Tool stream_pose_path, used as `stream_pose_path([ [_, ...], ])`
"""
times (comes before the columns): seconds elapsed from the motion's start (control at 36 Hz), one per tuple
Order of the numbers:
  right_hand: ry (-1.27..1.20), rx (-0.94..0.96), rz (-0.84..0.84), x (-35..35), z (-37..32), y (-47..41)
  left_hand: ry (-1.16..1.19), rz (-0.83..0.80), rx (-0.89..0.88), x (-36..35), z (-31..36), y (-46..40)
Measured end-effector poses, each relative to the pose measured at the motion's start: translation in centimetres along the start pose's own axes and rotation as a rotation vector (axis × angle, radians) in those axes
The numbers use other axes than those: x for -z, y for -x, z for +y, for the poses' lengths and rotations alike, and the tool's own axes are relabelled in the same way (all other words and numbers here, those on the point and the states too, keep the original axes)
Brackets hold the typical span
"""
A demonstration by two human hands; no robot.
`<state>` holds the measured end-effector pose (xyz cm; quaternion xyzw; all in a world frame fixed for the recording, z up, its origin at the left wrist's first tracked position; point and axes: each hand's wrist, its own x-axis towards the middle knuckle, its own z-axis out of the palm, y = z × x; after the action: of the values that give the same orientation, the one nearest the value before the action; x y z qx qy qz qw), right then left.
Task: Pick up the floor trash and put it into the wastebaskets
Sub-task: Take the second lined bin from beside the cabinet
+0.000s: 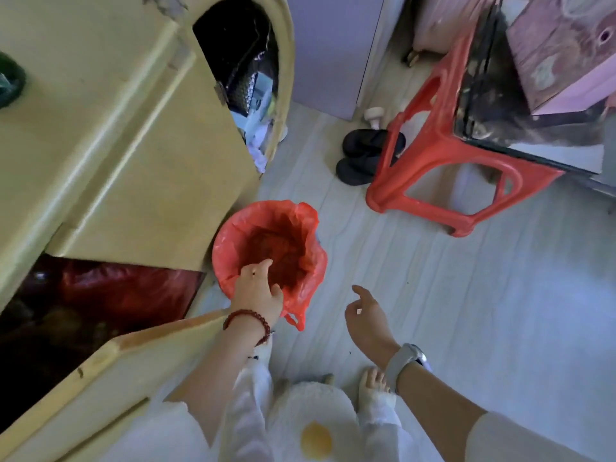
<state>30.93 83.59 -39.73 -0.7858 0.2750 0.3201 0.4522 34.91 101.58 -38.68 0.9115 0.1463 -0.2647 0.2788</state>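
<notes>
At the far left stands a pale yellow cabinet (110, 135), its lower door swung open toward the person, with a dark red bag (126, 291) stuffed inside the shadowed space.

Just beside the cabinet's corner, on the pale floor (466, 311), sits the wastebasket (266, 248), lined with a thin red plastic bag (308, 295) whose loose edge drapes over the rim and hangs down in a knotted tail. The person's left hand (258, 291), with a bead bracelet at the wrist, reaches over the near rim, fingers pointing down into the liner. Its grip looks loosely parted; whether it has anything in it I cannot tell, since the fingertips are lost against the red plastic.

To the right, the right hand (365, 315), with a pale watch at the wrist, hangs in the air near the basket, fingers relaxed and apart, holding nothing.

No clear piece of trash shows on the floor; only a few tiny dark specks lie near the right hand, too small to identify. Scraps like these would likely be light and easy to lose, best pinched between fingertips. The liner is thin, soft and slippery, so the basket is best steadied by its rim.

Further right, a red plastic stool (443, 151) stands with black slippers (363, 158) beside it.
</notes>
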Motion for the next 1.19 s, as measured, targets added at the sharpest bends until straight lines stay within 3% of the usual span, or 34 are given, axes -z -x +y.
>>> stream_pose_path([
  [0.28,-0.188,-0.229,0.041,-13.1,3.1,-15.3,-0.554,-0.027,-0.105,-4.1,-5.2,-21.8],
  [0.39,-0.284,-0.279,0.099,-16.0,3.5,-17.2,-0.658,-0.083,-0.103,-4.8,-6.6,-26.2],
  [0.56,-0.2,-0.342,0.151,-15.2,3.6,-17.4,-0.642,-0.064,-0.149,-5.1,-6.1,-28.1],
  [0.89,-0.098,-0.303,0.471,-0.8,11.5,-8.2,-0.553,-0.161,-0.557,-5.9,3.9,-14.6],
  [1.06,-0.23,-0.219,0.693,9.2,15.3,1.2,-0.488,-0.171,-0.638,-8.9,12.6,-4.5],
  [1.19,-0.297,-0.259,0.827,15.4,21.2,9.6,-0.531,-0.228,-0.759,-13.0,20.6,4.4],
])
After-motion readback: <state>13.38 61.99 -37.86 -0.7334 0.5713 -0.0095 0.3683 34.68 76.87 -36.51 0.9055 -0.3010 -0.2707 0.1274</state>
